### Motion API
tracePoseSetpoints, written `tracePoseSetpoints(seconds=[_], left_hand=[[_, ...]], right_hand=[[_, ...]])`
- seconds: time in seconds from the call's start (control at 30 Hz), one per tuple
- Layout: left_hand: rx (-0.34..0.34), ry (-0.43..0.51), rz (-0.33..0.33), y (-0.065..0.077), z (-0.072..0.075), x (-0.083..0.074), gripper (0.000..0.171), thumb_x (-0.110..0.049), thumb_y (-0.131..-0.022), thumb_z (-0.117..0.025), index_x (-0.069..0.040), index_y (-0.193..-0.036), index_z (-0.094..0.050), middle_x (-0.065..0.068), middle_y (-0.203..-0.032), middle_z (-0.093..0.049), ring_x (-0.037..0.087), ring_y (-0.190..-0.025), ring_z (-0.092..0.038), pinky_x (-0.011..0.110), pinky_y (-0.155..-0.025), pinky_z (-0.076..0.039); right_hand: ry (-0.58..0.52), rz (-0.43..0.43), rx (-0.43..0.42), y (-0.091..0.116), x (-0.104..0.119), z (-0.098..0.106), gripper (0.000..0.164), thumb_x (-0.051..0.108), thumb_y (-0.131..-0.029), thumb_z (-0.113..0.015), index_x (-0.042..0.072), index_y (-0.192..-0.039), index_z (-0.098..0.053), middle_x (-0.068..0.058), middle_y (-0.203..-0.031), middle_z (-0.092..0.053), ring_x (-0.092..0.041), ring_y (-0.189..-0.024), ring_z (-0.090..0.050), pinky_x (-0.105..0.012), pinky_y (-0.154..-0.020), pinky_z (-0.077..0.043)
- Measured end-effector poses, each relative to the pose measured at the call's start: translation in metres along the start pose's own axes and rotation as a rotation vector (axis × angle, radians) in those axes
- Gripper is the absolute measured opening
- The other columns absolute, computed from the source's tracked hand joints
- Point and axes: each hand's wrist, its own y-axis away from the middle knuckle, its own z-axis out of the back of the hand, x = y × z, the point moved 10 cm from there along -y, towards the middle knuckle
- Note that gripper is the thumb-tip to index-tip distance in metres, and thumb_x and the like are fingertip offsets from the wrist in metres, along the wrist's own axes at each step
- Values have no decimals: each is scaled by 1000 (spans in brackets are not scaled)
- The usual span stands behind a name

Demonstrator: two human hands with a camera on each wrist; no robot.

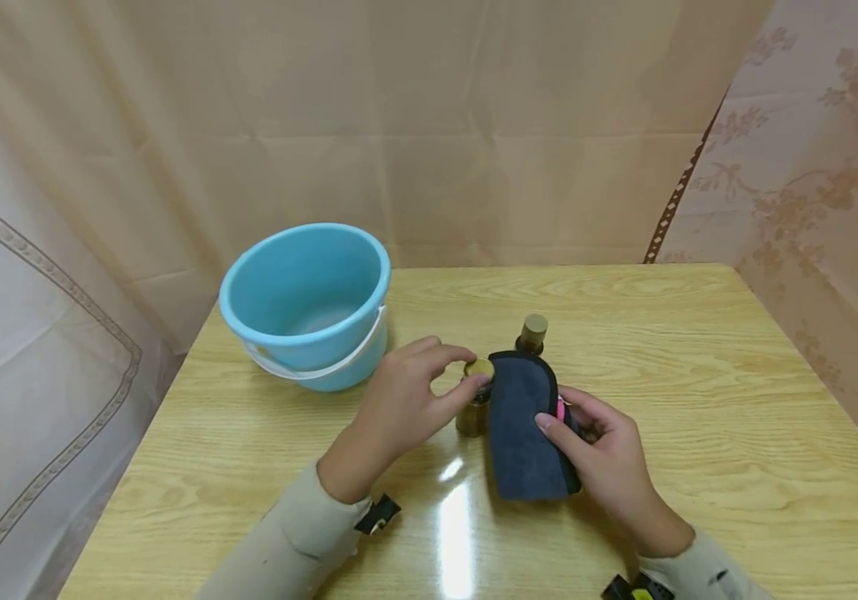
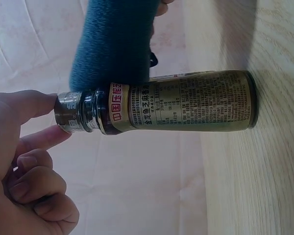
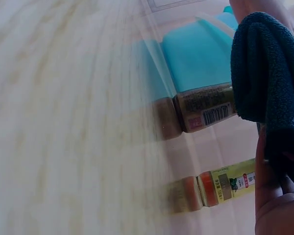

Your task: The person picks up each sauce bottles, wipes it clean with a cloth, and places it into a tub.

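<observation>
The right hand [image 1: 612, 454] grips a dark blue cloth [image 1: 526, 433] between thumb and fingers. At the cloth's nine o'clock, the left hand [image 1: 414, 392] pinches an upright bottle [image 1: 471, 419] by its cap [image 1: 480, 369]; cloth and bottle perhaps touch. Another bottle [image 1: 531, 335] stands at twelve, a blue bucket [image 1: 357, 335] at ten.

Both forearms [image 1: 286, 537] angle inward, left fingers [image 1: 444, 355] pinching, right fingers [image 1: 588, 403] gripping.

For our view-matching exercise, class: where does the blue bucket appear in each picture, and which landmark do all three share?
Head: the blue bucket stands left of centre, beyond the left hand.
Left wrist: not in it.
Right wrist: upper right, just above a brown bottle.
Shared landmark: the blue cloth held in the right hand.
</observation>
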Motion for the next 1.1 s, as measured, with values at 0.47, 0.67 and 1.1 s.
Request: tracePoseSetpoints(seconds=[0.47, 0.67, 1.1], left_hand=[[17, 18, 31, -1, 0, 4, 26, -42, -94, -76, -19, -107, -81, -11, -81, -67, 4, -70, -51, 22, -62, -45], [21, 34, 28, -1, 0, 4, 26, -40, -94, -77, -19, -107, -81, -11, -81, -67, 4, -69, -51, 21, -61, -45], [80, 48, 62, -2, -2, 8, 26, -39, -95, -75, -19, -111, -81, -9, -80, -66, 6, -68, -49, 23, -59, -44]], right_hand=[[95, -16, 109, -7, -14, -8, 34, 23, -94, -79, 13, -126, -73, -8, -87, -74, -17, -77, -72, -33, -64, -61], [151, -45, 128, -7, -18, -9, 34, 28, -92, -81, 17, -124, -74, -8, -85, -74, -17, -73, -72, -34, -61, -60], [330, -85, 184, -7, -26, -13, 41, 37, -89, -83, 17, -125, -74, -3, -90, -78, -10, -74, -70, -27, -64, -57]])
